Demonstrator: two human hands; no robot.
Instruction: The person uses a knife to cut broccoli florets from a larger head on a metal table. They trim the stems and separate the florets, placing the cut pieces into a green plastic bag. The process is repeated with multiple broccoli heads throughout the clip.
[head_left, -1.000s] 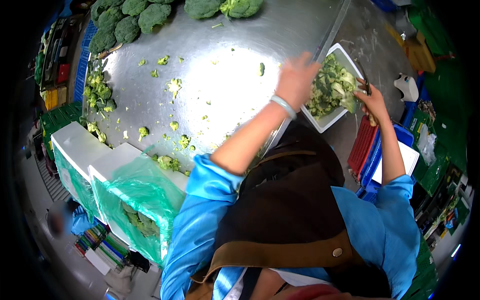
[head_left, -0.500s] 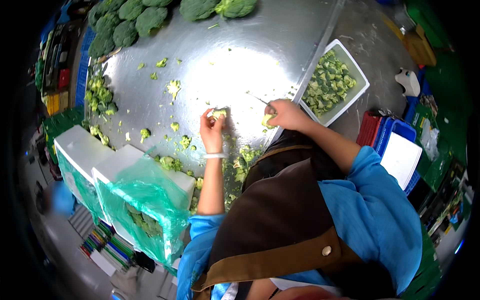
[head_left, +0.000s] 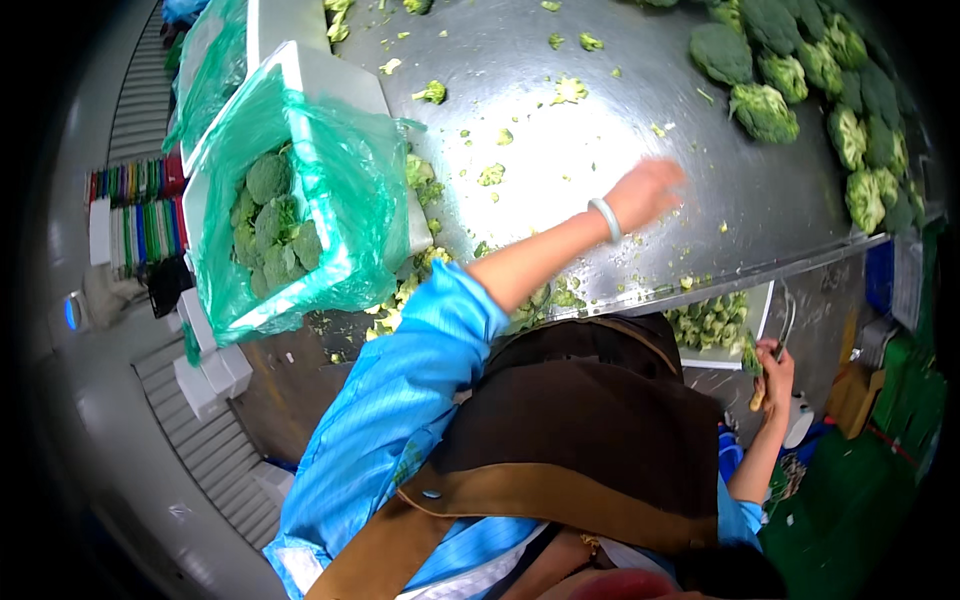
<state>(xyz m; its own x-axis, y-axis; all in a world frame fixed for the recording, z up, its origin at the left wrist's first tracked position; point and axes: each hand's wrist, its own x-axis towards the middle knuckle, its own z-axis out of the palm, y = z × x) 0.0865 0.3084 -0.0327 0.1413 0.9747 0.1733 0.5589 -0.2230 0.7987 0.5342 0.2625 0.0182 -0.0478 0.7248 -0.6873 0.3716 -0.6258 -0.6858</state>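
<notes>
Motion smears my left hand (head_left: 648, 192), which reaches out over the steel table (head_left: 690, 235); whether its fingers are open or closed, or hold anything, does not show. Past the table's near edge at the right, my right hand (head_left: 776, 375) is closed around the handle of a knife (head_left: 789, 312), its thin blade pointing up. A small broccoli floret (head_left: 750, 357) is at that hand's fingers, beside the white bin (head_left: 766, 305) of cut florets (head_left: 710, 322). Loose florets such as this pale one (head_left: 570, 91) and green crumbs lie scattered on the steel.
Whole broccoli heads (head_left: 765, 112) are piled at the far right of the table. On the left, a white foam box (head_left: 362, 85) lined with a green plastic bag (head_left: 350, 225) holds more heads (head_left: 268, 215). A brown carton (head_left: 855, 395) stands at the lower right.
The view has swung right. My left hand has moved away from me over the table; the floret it held no longer shows. My right hand has gone from the tabletop to beside the bin.
</notes>
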